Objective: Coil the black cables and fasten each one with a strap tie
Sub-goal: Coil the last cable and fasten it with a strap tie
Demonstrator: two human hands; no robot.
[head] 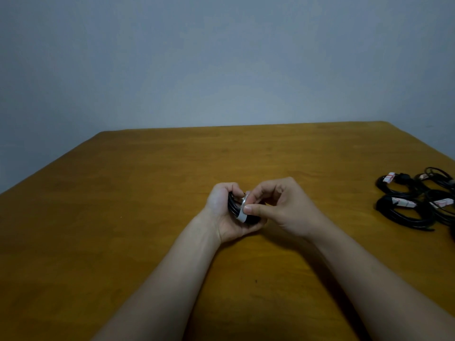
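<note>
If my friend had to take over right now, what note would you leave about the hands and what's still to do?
Left hand grips the coiled black cable near the middle of the table.
Right hand pinches the white strap tie wrapped round that coil.
Done: several tied coils lie at the table's right edge.
Left: press this tie shut, as it seems not yet fastened, then set the coil with the others.
</note>
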